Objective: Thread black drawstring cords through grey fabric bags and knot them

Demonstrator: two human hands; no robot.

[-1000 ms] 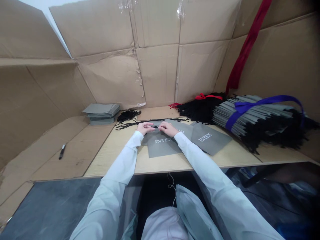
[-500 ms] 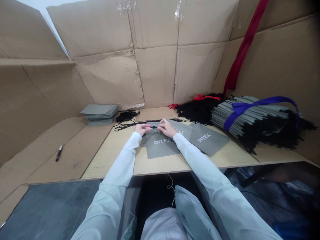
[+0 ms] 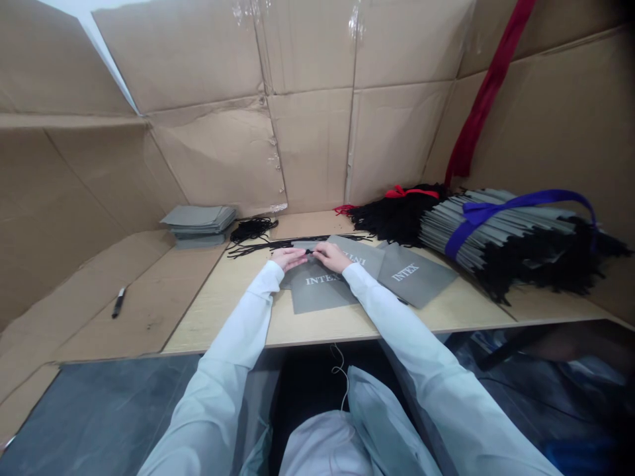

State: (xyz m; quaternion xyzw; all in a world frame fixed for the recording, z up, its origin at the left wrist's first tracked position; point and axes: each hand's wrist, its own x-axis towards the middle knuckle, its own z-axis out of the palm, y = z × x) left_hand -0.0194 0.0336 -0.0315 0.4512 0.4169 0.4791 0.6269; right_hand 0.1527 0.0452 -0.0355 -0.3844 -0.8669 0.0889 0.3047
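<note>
While between fingertips, black cord crosswise.

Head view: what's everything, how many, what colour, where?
INTEX pieces: at least three, grey, table centre
Small piece: one, black, at fingertips
Loose cords: several, black, behind hands
Stack: one, grey, back left
Cord heap: one, black, beside stack
Red-tied bundle: one, black, back right
Blue-tied bundle: one, grey and black, right
Strap: one, red, upper right
Marker: one, black and white, left
Cardboard: several panels, brown, around
Table: one, pale, beneath
Left hand, right hand: one each, bare, centre
Sleeves: two, pale, foreground
</note>
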